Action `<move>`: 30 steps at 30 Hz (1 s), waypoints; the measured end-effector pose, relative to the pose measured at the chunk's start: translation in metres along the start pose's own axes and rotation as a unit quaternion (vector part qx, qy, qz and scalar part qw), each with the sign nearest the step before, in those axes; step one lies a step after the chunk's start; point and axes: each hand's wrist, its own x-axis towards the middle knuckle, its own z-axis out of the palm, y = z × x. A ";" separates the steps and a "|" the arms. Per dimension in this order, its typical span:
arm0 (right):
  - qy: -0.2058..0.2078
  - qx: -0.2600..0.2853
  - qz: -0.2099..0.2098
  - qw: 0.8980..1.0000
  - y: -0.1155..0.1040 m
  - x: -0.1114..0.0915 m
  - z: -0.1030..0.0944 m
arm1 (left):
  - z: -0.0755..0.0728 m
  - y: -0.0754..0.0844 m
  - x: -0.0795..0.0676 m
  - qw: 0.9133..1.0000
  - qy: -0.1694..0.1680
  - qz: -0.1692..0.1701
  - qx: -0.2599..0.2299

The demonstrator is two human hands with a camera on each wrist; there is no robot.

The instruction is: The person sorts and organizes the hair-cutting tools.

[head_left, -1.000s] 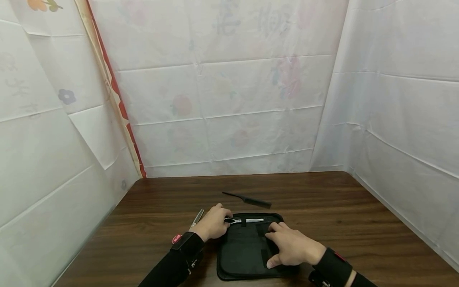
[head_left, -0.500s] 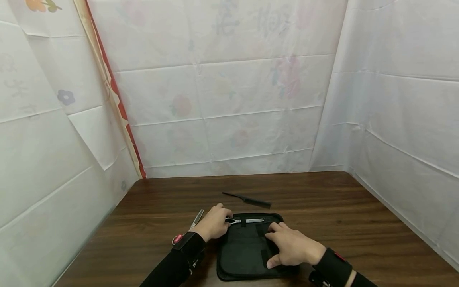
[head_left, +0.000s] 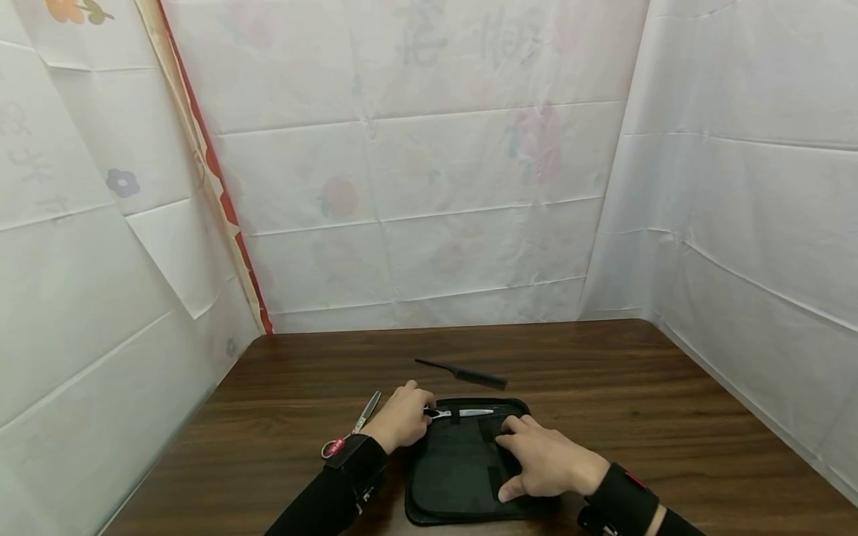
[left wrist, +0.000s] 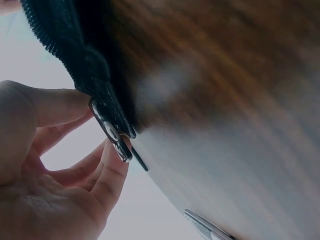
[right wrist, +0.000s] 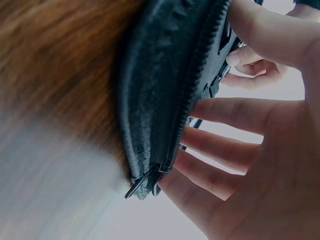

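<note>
In the head view, a flat black rectangular zip case (head_left: 452, 476) lies on the dark brown wood-grain bench (head_left: 295, 424). Near its far edge, a pair of slim silver metal scissors (head_left: 477, 412) sits under a black strap, blades pointing right. The left hand (head_left: 401, 418) pinches the scissors' handle end at the case's far left corner. The right hand (head_left: 550, 458) rests on the case's right side, its fingers and thumb apart. Just beyond the case lies a black tail comb (head_left: 479, 378); left of the case, silver scissors with a red tag (head_left: 367, 411) lie partly behind the left wrist.

In the left wrist view, thumb and fingers are clamped on the shiny metal handle beside the case's edge.

In the right wrist view, extended, spread fingers touch the toothed zip edge, with a dark zip pull (right wrist: 139, 186) at the corner.
</note>
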 end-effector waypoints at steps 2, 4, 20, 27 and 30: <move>0.000 0.000 0.001 1.000 0.000 0.000 0.000 | 0.000 0.001 0.000 1.000 -0.001 -0.002 -0.002; 0.001 -0.001 0.002 1.000 0.000 0.000 0.000 | 0.000 0.002 0.000 1.000 -0.002 -0.004 -0.001; 0.006 -0.005 -0.001 1.000 -0.001 0.001 0.003 | 0.005 0.004 0.005 1.000 -0.004 -0.008 0.017; 0.002 -0.001 -0.001 1.000 0.003 0.001 0.002 | 0.007 0.008 0.007 1.000 0.000 -0.006 0.023; 0.006 -0.008 -0.013 1.000 0.008 0.004 0.007 | 0.009 0.009 0.008 1.000 0.001 -0.006 0.026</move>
